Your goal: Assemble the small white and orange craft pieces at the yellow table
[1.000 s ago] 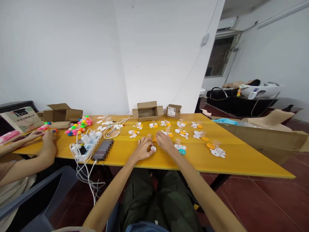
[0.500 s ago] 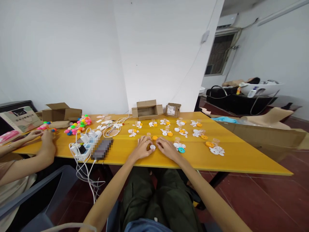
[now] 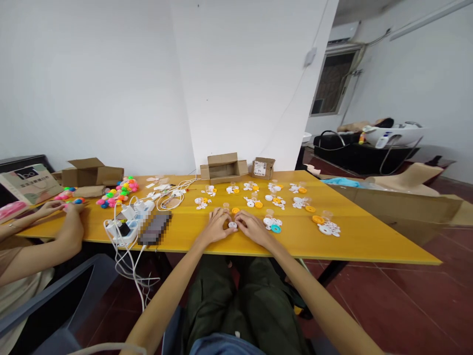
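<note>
My left hand (image 3: 216, 225) rests low over the table with its fingers curled, its thumb and fingertips closed on a small round white plastic piece (image 3: 232, 225). At the right edge of that piece, the fingers of my right hand (image 3: 251, 227) are bent and pressed together; what they hold, if anything, is too small to make out. Just beyond the hands lie an orange plastic ring (image 3: 235, 211) and a clear plastic cup (image 3: 226, 205). To the right of my right hand, a teal wheel (image 3: 275, 229) lies beside white plastic parts (image 3: 271, 223).
Several groups of white parts, orange wheels (image 3: 318, 220) and clear cups spread across the yellow table (image 3: 354, 246). Cardboard boxes (image 3: 223, 170) stand behind. A power strip (image 3: 127, 234), cables and a dark phone (image 3: 157, 229) lie left. Another person's hands (image 3: 72, 209) handle colourful balls further left.
My right fingers have moved slightly closer to the white round piece. My left hand keeps its hold. The whole view has shifted a little.
</note>
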Demonstrator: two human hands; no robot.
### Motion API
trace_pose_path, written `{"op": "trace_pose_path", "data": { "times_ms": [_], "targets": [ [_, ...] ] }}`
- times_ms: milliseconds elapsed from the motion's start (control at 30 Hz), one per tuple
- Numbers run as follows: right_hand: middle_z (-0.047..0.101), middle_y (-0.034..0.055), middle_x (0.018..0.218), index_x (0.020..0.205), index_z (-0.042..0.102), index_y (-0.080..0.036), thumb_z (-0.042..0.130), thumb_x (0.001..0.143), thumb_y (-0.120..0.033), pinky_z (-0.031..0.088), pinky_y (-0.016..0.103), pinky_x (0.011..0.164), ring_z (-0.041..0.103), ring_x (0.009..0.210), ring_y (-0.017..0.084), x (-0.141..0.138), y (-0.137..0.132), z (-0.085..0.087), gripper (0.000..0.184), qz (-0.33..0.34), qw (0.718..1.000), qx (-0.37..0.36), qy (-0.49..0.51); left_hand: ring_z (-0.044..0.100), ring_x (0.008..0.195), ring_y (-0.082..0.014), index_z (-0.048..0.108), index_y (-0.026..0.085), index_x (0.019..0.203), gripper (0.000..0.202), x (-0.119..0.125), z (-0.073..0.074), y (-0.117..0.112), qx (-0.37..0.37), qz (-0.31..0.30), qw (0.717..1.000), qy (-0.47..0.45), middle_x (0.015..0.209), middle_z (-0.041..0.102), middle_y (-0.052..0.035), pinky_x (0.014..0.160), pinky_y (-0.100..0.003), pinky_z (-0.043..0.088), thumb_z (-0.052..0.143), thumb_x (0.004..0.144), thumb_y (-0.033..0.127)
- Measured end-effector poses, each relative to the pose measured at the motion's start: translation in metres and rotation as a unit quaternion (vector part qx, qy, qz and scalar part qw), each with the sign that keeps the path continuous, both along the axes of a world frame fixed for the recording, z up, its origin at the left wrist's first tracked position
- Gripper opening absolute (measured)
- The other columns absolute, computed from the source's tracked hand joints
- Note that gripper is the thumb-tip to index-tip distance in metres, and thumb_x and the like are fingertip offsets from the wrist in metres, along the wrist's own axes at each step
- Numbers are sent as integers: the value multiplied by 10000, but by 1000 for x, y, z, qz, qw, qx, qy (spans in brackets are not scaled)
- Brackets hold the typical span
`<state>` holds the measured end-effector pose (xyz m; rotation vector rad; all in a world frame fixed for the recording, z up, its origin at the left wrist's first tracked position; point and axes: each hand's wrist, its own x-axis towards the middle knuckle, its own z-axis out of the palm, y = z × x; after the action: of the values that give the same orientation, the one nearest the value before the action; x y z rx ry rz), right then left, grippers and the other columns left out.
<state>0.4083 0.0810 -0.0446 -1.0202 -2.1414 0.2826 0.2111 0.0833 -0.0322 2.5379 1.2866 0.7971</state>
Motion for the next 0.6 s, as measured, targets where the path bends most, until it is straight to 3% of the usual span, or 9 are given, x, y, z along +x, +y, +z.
{"op": "trace_pose_path", "data": {
  "times_ms": [267, 600],
  "targets": [
    [676, 52, 1006, 909, 653, -228, 493, 964, -177, 518, 304, 813, 655, 901, 183, 0, -1, 0, 177, 5, 1000, 10, -5, 494, 1199, -283, 628, 270, 964, 97, 2, 5, -4, -13, -4, 1000, 15, 1234, 629, -48, 1033, -463, 385, 661, 873, 278],
    [679, 68, 1033, 939, 669, -228, 473, 989, -168, 543, 327, 874, 662, 965, 191, -2, -8, 2, 211, 20, 996, 78, -48, 497, 1194, -285, 628, 260, 880, 123, 1, 3, -1, -6, -15, 1000, 1, 1211, 637, -40, 1032, -467, 393, 686, 871, 368]
  ]
}}
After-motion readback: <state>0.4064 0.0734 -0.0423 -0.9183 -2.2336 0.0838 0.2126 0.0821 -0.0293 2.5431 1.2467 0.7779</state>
